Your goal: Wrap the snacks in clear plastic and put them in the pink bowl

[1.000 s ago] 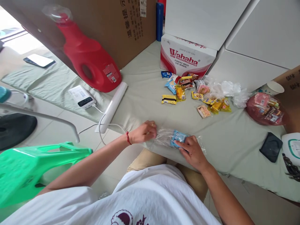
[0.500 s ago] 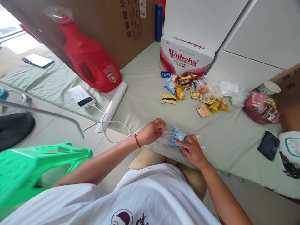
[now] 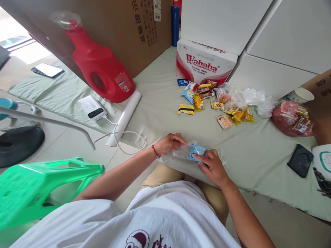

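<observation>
A clear plastic bag (image 3: 181, 153) lies on the pale green sheet (image 3: 160, 113) at its near edge, with a blue snack packet (image 3: 196, 150) inside. My left hand (image 3: 169, 144) pinches the bag's left end with closed fingers. My right hand (image 3: 213, 167) presses down on the blue packet through the plastic, fingers curled over it. Beyond them, a scatter of several small wrapped snacks (image 3: 214, 101) lies in the middle of the sheet.
A red detergent jug (image 3: 99, 65) leans at the left, with a white power bank (image 3: 92, 107), cable and white tube (image 3: 124, 119) near it. A Wahaha carton (image 3: 205, 63), a red bag of snacks (image 3: 293, 119), a black pouch (image 3: 300, 160) and a green stool (image 3: 43, 186) surround the area.
My left hand slid right along the bag toward the blue packet, gathering the plastic. My right hand stayed on the packet.
</observation>
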`<move>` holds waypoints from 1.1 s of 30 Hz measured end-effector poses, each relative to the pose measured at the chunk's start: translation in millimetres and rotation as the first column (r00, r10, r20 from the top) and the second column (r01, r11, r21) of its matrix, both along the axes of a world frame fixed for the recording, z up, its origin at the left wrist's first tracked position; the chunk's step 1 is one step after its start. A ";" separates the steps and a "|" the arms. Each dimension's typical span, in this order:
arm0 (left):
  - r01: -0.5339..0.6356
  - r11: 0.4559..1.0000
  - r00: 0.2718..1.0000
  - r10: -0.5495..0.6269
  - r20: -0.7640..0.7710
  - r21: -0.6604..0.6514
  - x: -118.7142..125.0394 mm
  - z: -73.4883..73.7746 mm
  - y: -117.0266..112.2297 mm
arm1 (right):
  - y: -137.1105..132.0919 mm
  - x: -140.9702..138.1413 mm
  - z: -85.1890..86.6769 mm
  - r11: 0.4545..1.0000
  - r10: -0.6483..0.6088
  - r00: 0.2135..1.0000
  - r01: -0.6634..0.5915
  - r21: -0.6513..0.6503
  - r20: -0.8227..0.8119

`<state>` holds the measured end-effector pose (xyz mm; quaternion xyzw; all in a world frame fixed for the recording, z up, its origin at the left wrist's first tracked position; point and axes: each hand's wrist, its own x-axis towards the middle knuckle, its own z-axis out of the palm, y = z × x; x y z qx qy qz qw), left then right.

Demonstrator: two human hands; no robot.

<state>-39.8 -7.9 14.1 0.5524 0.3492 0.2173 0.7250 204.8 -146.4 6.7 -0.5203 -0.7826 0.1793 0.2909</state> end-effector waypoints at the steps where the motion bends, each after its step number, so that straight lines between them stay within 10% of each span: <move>1: 0.001 1.000 1.000 -0.001 0.017 0.017 -2.0 -0.1 0.7 | -0.2 -0.2 -0.3 1.000 -0.002 1.000 0.002 0.004 0.002; 13: 0.051 0.927 0.938 0.083 -0.335 0.372 1.5 9.6 -6.1 | -1.0 -1.3 -1.3 1.000 -0.012 0.999 0.011 -0.013 -0.039; 20: 0.405 0.833 0.794 -0.115 -0.597 0.377 -13.1 24.9 1.3 | -1.1 -1.6 -2.3 1.000 -0.016 0.996 0.014 -0.020 -0.089; 23: 0.463 0.775 0.705 -0.028 -0.708 0.431 -9.1 43.4 -3.8 | -0.8 -4.1 -0.8 1.000 -0.017 0.996 0.017 0.000 -0.091; 28: 0.295 0.802 0.825 0.059 -0.562 0.518 17.5 74.6 -31.8 | 0.3 -8.3 2.0 0.999 -0.007 0.998 0.009 0.031 -0.069; 33: 0.182 0.911 0.898 -0.002 -0.439 0.369 62.9 68.3 -51.4 | 1.1 -14.6 2.4 0.999 -0.027 1.000 0.027 0.043 -0.014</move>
